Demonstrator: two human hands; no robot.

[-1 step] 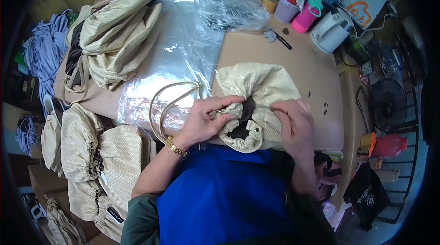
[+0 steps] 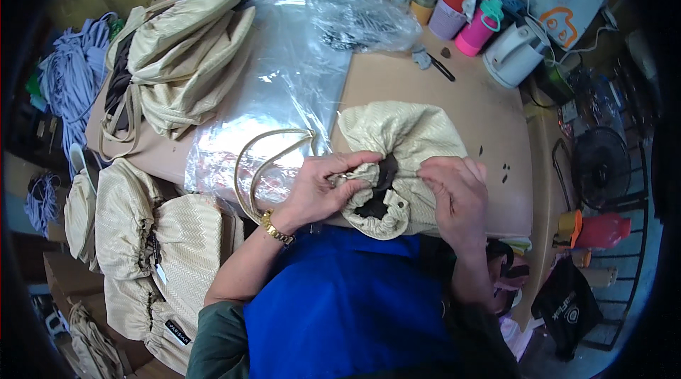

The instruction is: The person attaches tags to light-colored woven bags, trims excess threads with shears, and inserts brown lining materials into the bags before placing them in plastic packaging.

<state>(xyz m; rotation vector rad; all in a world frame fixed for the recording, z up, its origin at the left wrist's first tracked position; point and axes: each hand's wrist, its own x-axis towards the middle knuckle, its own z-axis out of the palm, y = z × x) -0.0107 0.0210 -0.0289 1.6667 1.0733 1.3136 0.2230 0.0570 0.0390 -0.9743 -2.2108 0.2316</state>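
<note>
A cream woven drawstring bag point(image 2: 418, 127) lies at the table's front edge, its gathered mouth toward me and dark lining showing inside. My left hand point(image 2: 319, 186), with a gold watch at the wrist, pinches the gathered rim between thumb and fingers. Over the bag's right side, my right hand point(image 2: 460, 191) is closed with its fingertips pressed together. A thin line, perhaps a cord, runs from the bag's neck toward those fingertips, but what they hold is too small to make out. Left of my left hand, a looped cream strap point(image 2: 241, 159) lies over clear plastic.
Clear plastic sheets point(image 2: 284, 45) cover the table's middle left. Cream bags are heaped at the back left point(image 2: 188, 59), with more bags point(image 2: 188, 237) beside my left arm. A white kettle point(image 2: 514, 52), a pink bottle point(image 2: 477, 31) and a small dark tool point(image 2: 443, 68) sit at the back right.
The whole view has shifted very slightly. Both hands keep their hold and place on the bag.
</note>
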